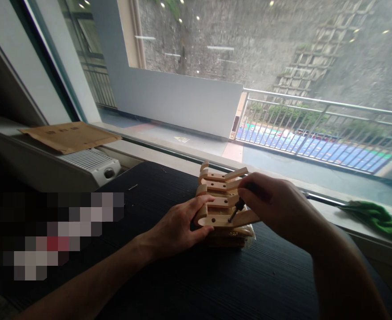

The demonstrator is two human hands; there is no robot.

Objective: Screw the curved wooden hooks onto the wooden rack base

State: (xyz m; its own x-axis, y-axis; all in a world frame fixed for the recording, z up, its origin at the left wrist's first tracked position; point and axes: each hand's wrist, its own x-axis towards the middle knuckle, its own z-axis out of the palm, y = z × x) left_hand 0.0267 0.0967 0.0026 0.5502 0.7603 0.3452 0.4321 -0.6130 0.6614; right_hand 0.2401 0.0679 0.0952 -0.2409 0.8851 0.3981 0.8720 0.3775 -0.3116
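Several pale wooden hooks [220, 185] lie in a row, each with a curved end at left, a raised straight end at right and dark holes between. My left hand [184, 221] is closed around the curved end of the nearest wooden hook [221, 220], thumb on the near side and fingers over the top. A screwdriver [239, 205] with a dark handle is gripped in my right hand [276, 195]. Its tip meets the nearest hook at the right-hand hole; whether a screw sits there is too small to tell. Beneath the hooks is a stack [227, 241] partly in clear plastic.
The dark table [169, 284] carries a few small bits at its left. A brown paper envelope [72, 135] lies on a white radiator-like unit [96, 166]. A green cloth [376, 218] rests on the sill at right. Window glass rises behind the table. A pixelated patch covers the lower left.
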